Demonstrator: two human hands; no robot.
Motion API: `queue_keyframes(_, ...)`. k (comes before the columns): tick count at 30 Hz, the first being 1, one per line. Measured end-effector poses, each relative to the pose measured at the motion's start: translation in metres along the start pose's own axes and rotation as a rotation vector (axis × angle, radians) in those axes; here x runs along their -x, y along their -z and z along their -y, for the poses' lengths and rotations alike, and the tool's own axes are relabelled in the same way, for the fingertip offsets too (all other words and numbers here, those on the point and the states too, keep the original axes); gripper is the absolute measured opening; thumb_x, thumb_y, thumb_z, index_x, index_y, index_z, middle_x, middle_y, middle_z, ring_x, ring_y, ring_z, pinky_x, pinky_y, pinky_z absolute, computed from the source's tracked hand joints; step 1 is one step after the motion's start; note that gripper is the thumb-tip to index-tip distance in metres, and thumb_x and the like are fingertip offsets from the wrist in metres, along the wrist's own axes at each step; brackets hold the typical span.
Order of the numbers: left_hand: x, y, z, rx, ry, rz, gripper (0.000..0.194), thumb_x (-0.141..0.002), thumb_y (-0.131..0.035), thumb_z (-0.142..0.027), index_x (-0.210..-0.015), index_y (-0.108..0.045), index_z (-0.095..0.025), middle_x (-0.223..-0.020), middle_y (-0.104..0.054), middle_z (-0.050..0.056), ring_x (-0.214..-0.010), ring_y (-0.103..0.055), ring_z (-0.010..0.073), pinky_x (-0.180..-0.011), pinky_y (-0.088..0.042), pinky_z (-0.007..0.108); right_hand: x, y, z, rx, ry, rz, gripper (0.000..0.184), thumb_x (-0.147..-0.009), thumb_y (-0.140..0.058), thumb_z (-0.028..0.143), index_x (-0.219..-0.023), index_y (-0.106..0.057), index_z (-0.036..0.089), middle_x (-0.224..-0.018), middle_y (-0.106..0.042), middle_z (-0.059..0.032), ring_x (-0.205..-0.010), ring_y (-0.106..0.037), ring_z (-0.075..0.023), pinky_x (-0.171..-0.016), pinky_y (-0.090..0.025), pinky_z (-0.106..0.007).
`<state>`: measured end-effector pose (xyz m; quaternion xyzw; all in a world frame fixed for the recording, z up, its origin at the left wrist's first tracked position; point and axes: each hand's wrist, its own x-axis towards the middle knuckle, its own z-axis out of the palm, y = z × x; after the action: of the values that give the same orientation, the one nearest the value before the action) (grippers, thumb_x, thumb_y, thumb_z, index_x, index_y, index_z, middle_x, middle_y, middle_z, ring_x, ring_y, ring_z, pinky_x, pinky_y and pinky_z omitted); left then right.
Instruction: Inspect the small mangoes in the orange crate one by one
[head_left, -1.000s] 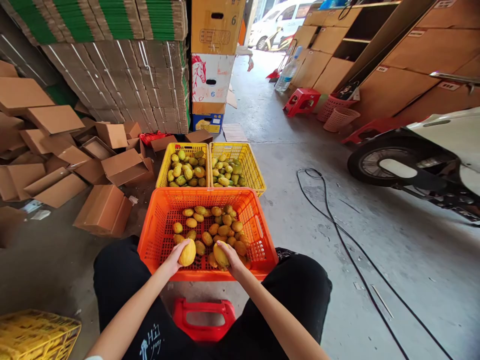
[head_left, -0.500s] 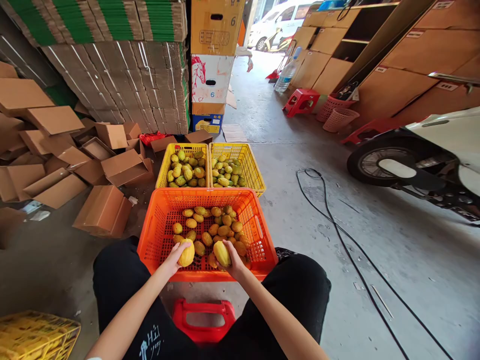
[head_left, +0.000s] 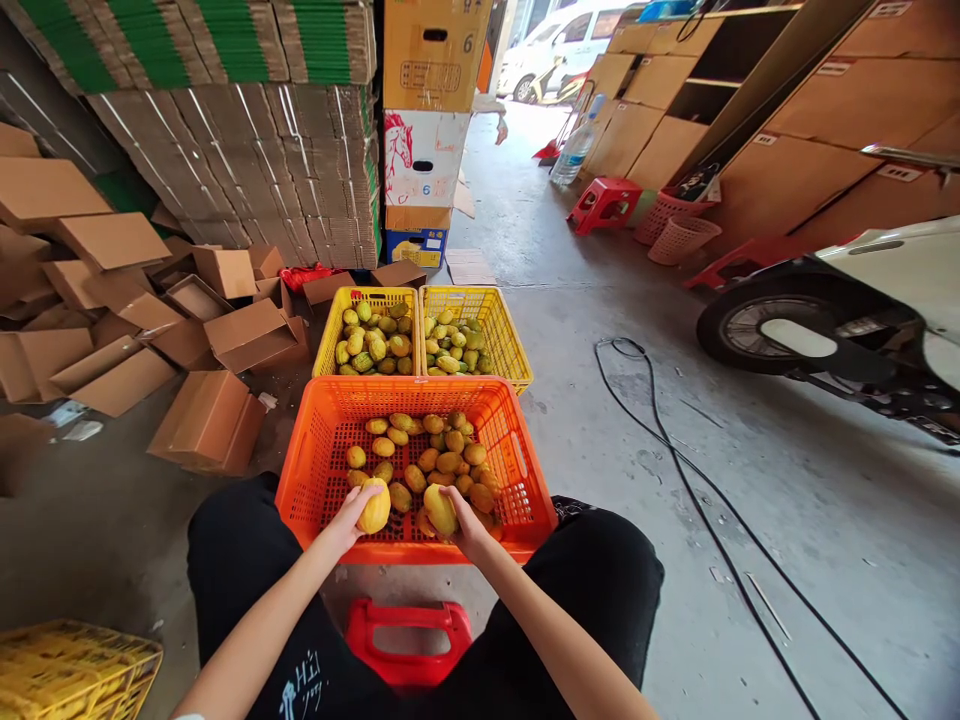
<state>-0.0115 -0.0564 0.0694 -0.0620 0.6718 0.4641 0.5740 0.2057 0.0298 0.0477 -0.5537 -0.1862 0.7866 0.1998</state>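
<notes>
My left hand is closed around a yellow melon, held over the front left of an orange plastic crate. A greenish-yellow melon is in my right hand, with the thumb along its top, above the crate's front middle. Inside the crate, several small brownish-yellow melons lie loose, mostly toward the right. The undersides of both held melons and most of my fingers are hidden.
Two yellow crates of melons stand behind the orange one. Cardboard boxes lie scattered at left. A red stool shows between my knees. On the right are a black cable and a motorcycle wheel.
The melon in my right hand has turned and shifted slightly left. My left hand and its melon have stayed nearly still.
</notes>
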Motion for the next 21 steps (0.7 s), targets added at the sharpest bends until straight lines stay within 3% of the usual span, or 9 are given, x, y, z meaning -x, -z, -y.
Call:
queue_keyframes(3, 0.0012, -0.0024, 0.0002, 0.024, -0.010, 0.023, 0.030, -0.094, -0.092, -0.028, -0.114, -0.071, -0.020, -0.096, -0.079, 0.005, -0.077, -0.079, 0.0198, -0.073, -0.068, 0.030, 0.0028, -0.0024, 0.0041, -0.071, -0.058, -0.016, 0.026, -0.098, -0.073, 0.048, -0.095, -0.067, 0.023, -0.088, -0.080, -0.0101, -0.079, -0.079, -0.0244, -0.069, -0.065, -0.032)
queue_keyframes(6, 0.0009, -0.0043, 0.0006, 0.069, 0.003, 0.051, 0.022, -0.099, -0.085, -0.029, -0.112, -0.070, -0.019, -0.088, -0.076, 0.003, -0.071, -0.078, 0.0192, -0.069, -0.067, 0.030, 0.0028, -0.0017, 0.0055, -0.095, -0.058, 0.002, 0.030, -0.104, -0.063, 0.050, -0.095, -0.070, 0.022, -0.091, -0.082, -0.0136, -0.080, -0.079, -0.0255, -0.069, -0.064, -0.032)
queue_keyframes(10, 0.0001, -0.0053, -0.0009, 0.091, 0.036, 0.024, 0.027, -0.099, -0.085, -0.034, -0.117, -0.071, -0.019, -0.087, -0.078, 0.004, -0.067, -0.080, 0.0211, -0.066, -0.067, 0.031, -0.0010, 0.0027, 0.0033, -0.042, -0.009, 0.012, 0.034, -0.099, -0.071, 0.057, -0.098, -0.072, 0.023, -0.086, -0.080, -0.0118, -0.081, -0.080, -0.0292, -0.063, -0.059, -0.032)
queue_keyframes(15, 0.0001, -0.0053, -0.0021, 0.095, 0.037, 0.011, 0.021, -0.103, -0.080, -0.033, -0.116, -0.072, -0.019, -0.085, -0.077, 0.003, -0.066, -0.080, 0.0206, -0.065, -0.066, 0.029, -0.0007, 0.0009, 0.0009, -0.029, 0.054, -0.039, 0.031, -0.088, -0.087, 0.049, -0.097, -0.071, 0.024, -0.083, -0.077, -0.0044, -0.073, -0.073, -0.0221, -0.059, -0.054, -0.027)
queue_keyframes(21, 0.0003, -0.0049, 0.0006, 0.076, 0.041, 0.053, 0.028, -0.099, -0.087, -0.035, -0.115, -0.070, -0.019, -0.087, -0.078, 0.005, -0.069, -0.081, 0.0213, -0.065, -0.066, 0.029, 0.0028, -0.0025, 0.0000, -0.029, 0.099, 0.026, 0.031, -0.084, -0.094, 0.043, -0.097, -0.076, 0.022, -0.087, -0.078, -0.0048, -0.078, -0.074, -0.0231, -0.062, -0.057, -0.029)
